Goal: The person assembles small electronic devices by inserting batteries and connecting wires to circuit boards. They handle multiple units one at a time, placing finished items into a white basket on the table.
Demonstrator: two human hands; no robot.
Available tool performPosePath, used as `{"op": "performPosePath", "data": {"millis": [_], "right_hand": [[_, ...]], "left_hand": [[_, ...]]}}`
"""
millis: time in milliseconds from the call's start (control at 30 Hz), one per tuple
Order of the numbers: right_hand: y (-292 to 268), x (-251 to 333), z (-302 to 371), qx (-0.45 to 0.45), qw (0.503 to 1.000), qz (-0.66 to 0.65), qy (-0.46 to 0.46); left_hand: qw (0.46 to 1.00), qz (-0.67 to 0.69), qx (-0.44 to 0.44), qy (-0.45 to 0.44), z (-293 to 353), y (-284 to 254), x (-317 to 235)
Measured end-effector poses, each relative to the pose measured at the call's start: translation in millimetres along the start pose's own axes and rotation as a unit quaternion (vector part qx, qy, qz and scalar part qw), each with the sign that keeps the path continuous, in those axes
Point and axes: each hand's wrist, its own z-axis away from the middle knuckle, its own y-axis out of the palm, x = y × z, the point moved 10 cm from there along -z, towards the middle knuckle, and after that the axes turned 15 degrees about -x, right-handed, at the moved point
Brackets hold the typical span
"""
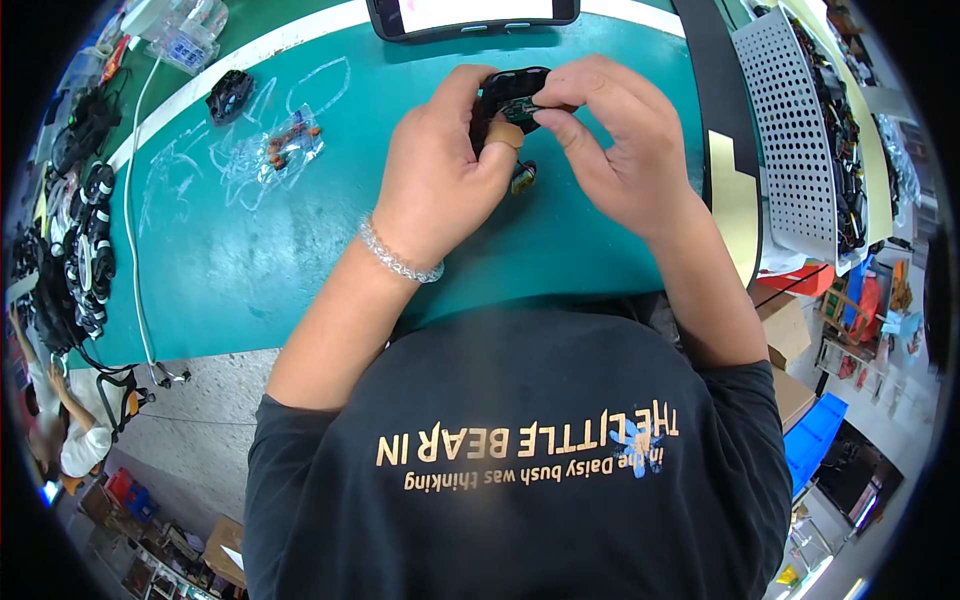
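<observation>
Head view looks down on a green tabletop [590, 250], where the person's left hand [430, 170] holds a small black housing [489, 100] near the far edge, just below a black-framed screen [478, 37]. Its fingers are curled around the housing, and the thumb, wrapped in a tan cover [506, 134], presses at the near side. Inside the housing shows a green circuit board [517, 107]. The right hand [625, 140] has its thumb and index fingertips brought narrowly together at the board's right edge; whether they grip a tiny part, I cannot tell. Just below the housing is a small yellow piece with wires [523, 180].

Most of the writing is on the person's black shirt [500, 530]: two rows of cream lettering [525, 435], upside down from here, the upper row larger, with a blue flower print [640, 448] over their right end. At the upper left, a clear plastic container [188, 50] bears blue print, too small to make out. Pale looping marks [325, 72] run across the tabletop beside a clear bag [290, 146] of orange-brown pieces. Near it lies a crumpled black bundle [230, 96]. Well to the right stands a white perforated basket [785, 130].
</observation>
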Motion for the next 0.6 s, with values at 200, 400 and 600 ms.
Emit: {"op": "performPosePath", "data": {"millis": [200, 400, 600], "right_hand": [[3, -5, -4, -0.009, 1.0, -0.011, 0.017], [7, -28, 12, -0.053, 0.985, -0.102, 0.132], [12, -41, 21, -0.074, 0.963, -0.161, 0.205]], "left_hand": [[0.998, -0.026, 0.043, -0.025, 4, 5, -1], [0.999, -0.006, 0.042, -0.016, 5, 5, -1], [1.0, 0.015, 0.013, -0.013, 3, 3, 3]]}}
